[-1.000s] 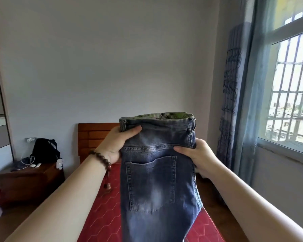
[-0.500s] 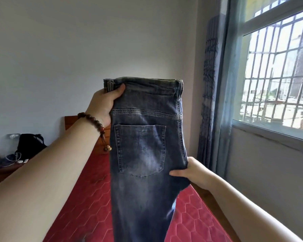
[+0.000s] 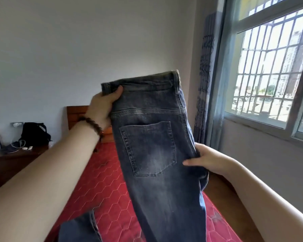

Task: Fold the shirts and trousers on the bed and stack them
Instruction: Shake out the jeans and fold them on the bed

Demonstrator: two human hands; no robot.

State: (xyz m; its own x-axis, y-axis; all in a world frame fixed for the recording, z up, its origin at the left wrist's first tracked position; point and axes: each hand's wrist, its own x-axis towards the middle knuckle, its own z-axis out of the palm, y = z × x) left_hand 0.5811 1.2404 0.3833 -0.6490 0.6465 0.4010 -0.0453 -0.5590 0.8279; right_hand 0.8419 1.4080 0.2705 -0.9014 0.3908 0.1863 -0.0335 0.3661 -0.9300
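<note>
A pair of faded blue jeans (image 3: 156, 154) hangs in the air in front of me, back pocket facing me, folded in half lengthwise. My left hand (image 3: 103, 105), with a bead bracelet on the wrist, grips the waistband at its left corner. My right hand (image 3: 205, 159) holds the right edge of the jeans below the pocket, thumb across the front. The legs drop out of view at the bottom. A dark denim leg end (image 3: 80, 229) lies on the red mattress (image 3: 101, 186) near the bottom edge.
A wooden headboard (image 3: 77, 114) stands against the far wall. At the left is a wooden bedside table (image 3: 16, 159) with a black bag (image 3: 34, 133) and cables. A barred window (image 3: 273, 75) and curtain (image 3: 205, 88) are to the right.
The jeans have tilted, the waistband's right side rising. My right hand stays low on the right edge. The view has dropped a little, showing more of the mattress.
</note>
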